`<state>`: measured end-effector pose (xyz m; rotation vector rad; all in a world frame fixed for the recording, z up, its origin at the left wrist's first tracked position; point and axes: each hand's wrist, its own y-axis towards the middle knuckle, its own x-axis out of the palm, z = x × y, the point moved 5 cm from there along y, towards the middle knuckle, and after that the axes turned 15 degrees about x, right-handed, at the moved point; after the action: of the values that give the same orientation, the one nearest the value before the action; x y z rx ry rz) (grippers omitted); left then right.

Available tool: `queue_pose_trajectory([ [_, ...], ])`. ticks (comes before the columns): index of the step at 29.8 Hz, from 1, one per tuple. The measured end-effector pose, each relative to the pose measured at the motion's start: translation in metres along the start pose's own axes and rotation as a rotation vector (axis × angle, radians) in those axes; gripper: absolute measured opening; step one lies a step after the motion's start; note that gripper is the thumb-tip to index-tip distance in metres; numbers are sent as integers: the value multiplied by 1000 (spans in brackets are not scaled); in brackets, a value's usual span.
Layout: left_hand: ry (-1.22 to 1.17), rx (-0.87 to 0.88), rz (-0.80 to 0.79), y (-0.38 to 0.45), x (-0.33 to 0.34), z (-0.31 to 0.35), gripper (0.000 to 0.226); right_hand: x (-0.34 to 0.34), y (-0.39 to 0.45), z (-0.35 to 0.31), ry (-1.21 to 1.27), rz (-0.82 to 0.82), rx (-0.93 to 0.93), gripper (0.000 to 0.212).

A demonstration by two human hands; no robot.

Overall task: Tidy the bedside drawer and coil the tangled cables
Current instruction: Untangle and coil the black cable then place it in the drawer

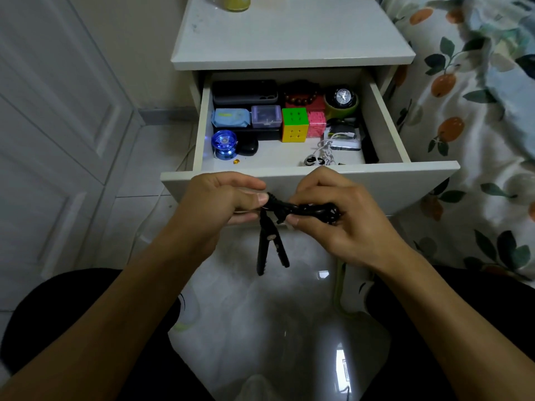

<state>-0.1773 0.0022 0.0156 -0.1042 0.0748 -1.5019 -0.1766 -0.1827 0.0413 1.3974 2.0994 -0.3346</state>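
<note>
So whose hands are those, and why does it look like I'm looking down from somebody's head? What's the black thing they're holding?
There is no machine here, just a person. A small camera sits on their head and looks down, so you see what they see: their own two arms reaching forward.

In front of them is a white bedside drawer, pulled open. Inside lie a Rubik's cube, a blue yo-yo, a watch, a bead bracelet, some small boxes and a tangled white cable.

The left hand and the right hand both hold a bundled black cable in front of the drawer. The left pinches one end; the right curls round the bundle. A black strap dangles below it.
</note>
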Motion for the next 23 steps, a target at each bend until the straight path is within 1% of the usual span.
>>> queue_pose_trajectory([
  [2, -77, -25, 6, 1, 2, -2, 18, -3, -1, 0, 70, -24, 35, 9],
  [4, -85, 3, -27, 2, 3, 1, 19, -6, 0, 2, 173, -49, 105, 9],
  [5, -18, 55, -70, 3, 3, 5, 20, -7, 0, 3, 220, -69, 140, 8],
  [6, 99, 138, -135, 4, 4, 11, 23, -8, 0, 4, 264, -93, 172, 7],
  [8, 361, 326, -306, 4, 10, 25, 27, -9, -2, 6, 346, -135, 224, 5],
  [9, 465, 390, -391, 3, 13, 30, 30, -9, -3, 7, 366, -146, 242, 5],
  [11, 580, 413, -495, 1, 19, 33, 33, -9, -2, 9, 381, -154, 275, 5],
  [13, 559, 355, -489, 2, 21, 31, 33, -6, 0, 10, 392, -167, 314, 4],
  [14, 511, 318, -454, 3, 22, 30, 32, -3, 1, 10, 404, -186, 333, 2],
  [17, 403, 204, -350, 3, 23, 22, 32, 1, 1, 9, 471, -227, 346, 10],
  [20, 340, 135, -315, 5, 27, 19, 38, -4, 0, 11, 542, -136, 305, 11],
  [23, 312, 140, -312, 6, 30, 20, 41, -8, -3, 15, 593, -19, 287, 11],
])
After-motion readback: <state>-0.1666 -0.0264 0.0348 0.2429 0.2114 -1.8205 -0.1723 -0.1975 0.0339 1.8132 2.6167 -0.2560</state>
